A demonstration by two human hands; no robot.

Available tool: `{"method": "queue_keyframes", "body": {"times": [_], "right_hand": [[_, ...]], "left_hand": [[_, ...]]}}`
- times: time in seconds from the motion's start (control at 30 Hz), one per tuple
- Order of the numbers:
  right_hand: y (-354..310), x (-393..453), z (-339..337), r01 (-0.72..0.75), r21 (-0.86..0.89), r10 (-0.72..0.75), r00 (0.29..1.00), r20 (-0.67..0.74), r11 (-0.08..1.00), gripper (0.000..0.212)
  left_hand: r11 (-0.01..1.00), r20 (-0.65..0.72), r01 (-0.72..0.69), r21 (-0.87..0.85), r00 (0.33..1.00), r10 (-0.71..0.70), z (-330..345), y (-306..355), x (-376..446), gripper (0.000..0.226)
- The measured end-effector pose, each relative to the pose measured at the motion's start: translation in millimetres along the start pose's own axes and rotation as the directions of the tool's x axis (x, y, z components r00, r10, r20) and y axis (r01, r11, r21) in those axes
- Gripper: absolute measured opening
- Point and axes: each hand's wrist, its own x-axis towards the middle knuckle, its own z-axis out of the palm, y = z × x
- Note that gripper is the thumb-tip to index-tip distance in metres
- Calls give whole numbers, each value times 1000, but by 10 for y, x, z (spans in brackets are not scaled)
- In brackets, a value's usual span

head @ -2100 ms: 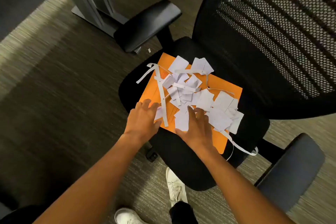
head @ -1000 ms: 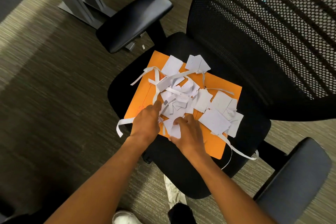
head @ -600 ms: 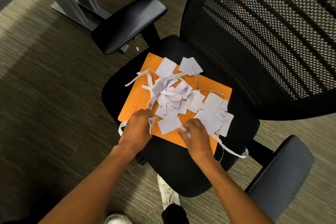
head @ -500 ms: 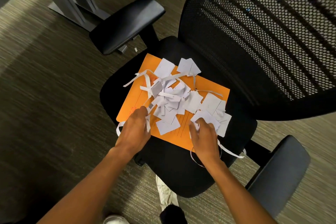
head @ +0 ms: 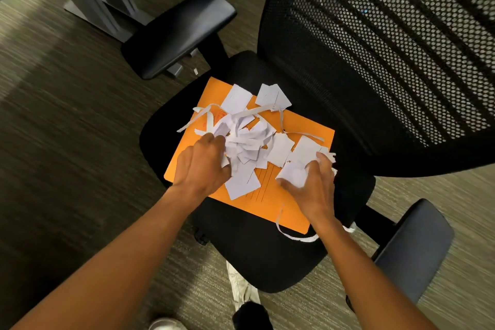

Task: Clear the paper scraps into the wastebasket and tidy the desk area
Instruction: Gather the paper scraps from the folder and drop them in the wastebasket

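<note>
White paper scraps (head: 247, 139) lie piled on the flat orange folder (head: 289, 203) on the black chair seat (head: 257, 257), my left hand (head: 202, 166) and right hand (head: 310, 185) each curl around a bunch, so next I must find the wastebasket.

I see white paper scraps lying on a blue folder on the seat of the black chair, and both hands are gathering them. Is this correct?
Not quite: the folder is orange, not blue, as the head view shows. The rest holds: white paper scraps lie on it on the black chair seat, and the left hand and right hand gather them.
</note>
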Motion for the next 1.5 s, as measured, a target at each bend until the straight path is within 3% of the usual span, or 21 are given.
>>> {"method": "queue_keyframes", "body": {"times": [0.17, 0.27, 0.47, 0.57, 0.67, 0.83, 0.93, 1.07, 1.17, 1.27, 1.37, 1.5], "right_hand": [[21, -22, 97, 36, -30, -34, 997, 74, 999, 64], [18, -41, 75, 46, -7, -45, 999, 24, 999, 51], [49, -61, 77, 21, 125, -29, 998, 58, 992, 34], [52, -112, 58, 28, 178, -40, 997, 65, 984, 28], [58, -160, 20, 26, 231, -47, 995, 84, 973, 34], [65, -178, -57, -30, 384, -25, 990, 137, 923, 40], [20, -184, -162, -60, 468, -11, 989, 147, 881, 52], [-122, -185, -292, -44, 559, -25, 993, 115, 828, 37], [-292, -210, -343, -128, 601, 34, 986, 164, 789, 40], [-531, -285, -416, -91, 657, -4, 990, 141, 748, 17], [-789, -409, -481, -49, 755, -78, 988, 132, 654, 14], [-1120, -629, -499, -13, 829, -175, 976, 133, 558, 18]], "left_hand": [[996, -32, -69, 54, 997, 71, 100, 174, 244, 37], [990, -3, -108, 92, 994, 109, 234, 180, 353, 47], [980, 54, -138, 142, 990, 131, 397, 241, 441, 65], [986, 75, -96, 140, 993, 86, 446, 308, 510, 62], [992, 107, -58, 108, 993, 46, 451, 383, 570, 51], [984, 92, -104, 144, 992, 91, 477, 461, 562, 40], [990, 47, -131, 57, 991, 128, 452, 444, 505, 36], [976, -9, -208, -58, 978, 208, 353, 399, 323, 21], [953, -46, -237, -188, 972, 232, 287, 364, 135, 13], [910, -79, -219, -351, 976, 204, 249, 297, -78, 14], [837, -78, -147, -528, 989, 124, 178, 220, -316, 13], [696, -44, -41, -717, 999, 14, 46, 94, -635, 31]]}}
